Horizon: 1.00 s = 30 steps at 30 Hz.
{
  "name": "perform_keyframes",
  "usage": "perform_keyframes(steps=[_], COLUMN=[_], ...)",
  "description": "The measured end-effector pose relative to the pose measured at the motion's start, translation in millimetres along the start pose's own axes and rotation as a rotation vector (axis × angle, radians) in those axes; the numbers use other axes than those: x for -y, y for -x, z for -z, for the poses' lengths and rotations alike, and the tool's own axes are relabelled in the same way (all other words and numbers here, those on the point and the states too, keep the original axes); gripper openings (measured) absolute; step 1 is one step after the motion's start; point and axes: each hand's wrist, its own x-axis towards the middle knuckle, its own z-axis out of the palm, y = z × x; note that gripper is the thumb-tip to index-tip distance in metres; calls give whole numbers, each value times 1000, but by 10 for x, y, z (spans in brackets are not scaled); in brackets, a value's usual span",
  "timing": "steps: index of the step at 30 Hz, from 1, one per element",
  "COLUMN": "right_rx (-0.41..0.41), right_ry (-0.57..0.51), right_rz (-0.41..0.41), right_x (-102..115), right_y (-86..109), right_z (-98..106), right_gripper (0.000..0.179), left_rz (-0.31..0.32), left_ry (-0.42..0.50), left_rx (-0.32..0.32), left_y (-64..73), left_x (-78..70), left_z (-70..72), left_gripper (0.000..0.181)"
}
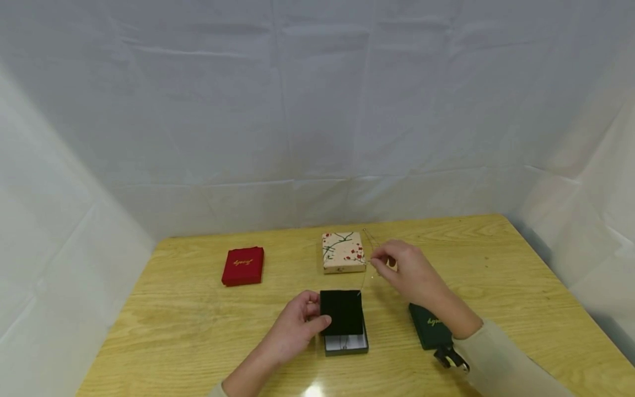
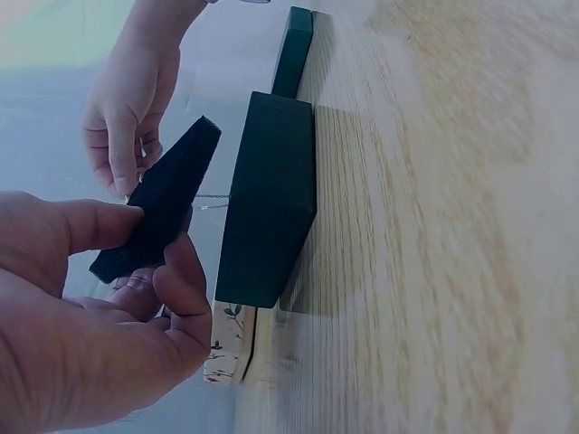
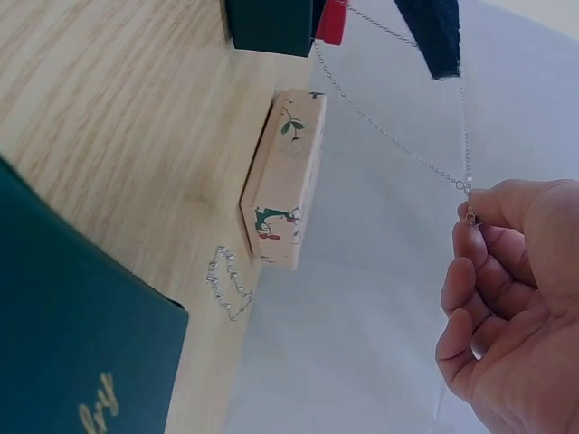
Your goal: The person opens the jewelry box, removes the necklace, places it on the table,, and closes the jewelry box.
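Chain [image 3: 389,138] pinched by the right hand [image 1: 408,270] trails to the pad [image 1: 341,312], which the left hand [image 1: 294,326] pinches, raised over the box [image 1: 347,352] beside that hand, likely so nothing snags.

Bright glare (small) on the table [image 1: 188,331]

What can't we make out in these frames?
Head: most of the interior of the open dark-green square box, beneath the black square pad.
Head: some gold lettering, behind the right forearm.
Left wrist: part of the thin silver chain, behind the pad.
Right wrist: red square box, cut off by the top edge.
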Motion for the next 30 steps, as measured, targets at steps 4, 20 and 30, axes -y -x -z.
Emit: perform_keyframes(steps=[4, 20, 30], right_rx=[3, 24, 28], right_ry=[2, 12, 13], right_rz=[3, -40, -58], right_x=[-29, -131, -188], right_y=[6, 7, -4], right_z=[-18, -118, -134], right_gripper=[6, 4, 4], left_rz=[-6, -7, -11], left_ry=[-12, -1, 18], left_rx=[2, 19, 32], left_y=[17, 22, 5], left_x=[-22, -43, -44], left_z=[-5, -46, -52], left_gripper=[41, 38, 32])
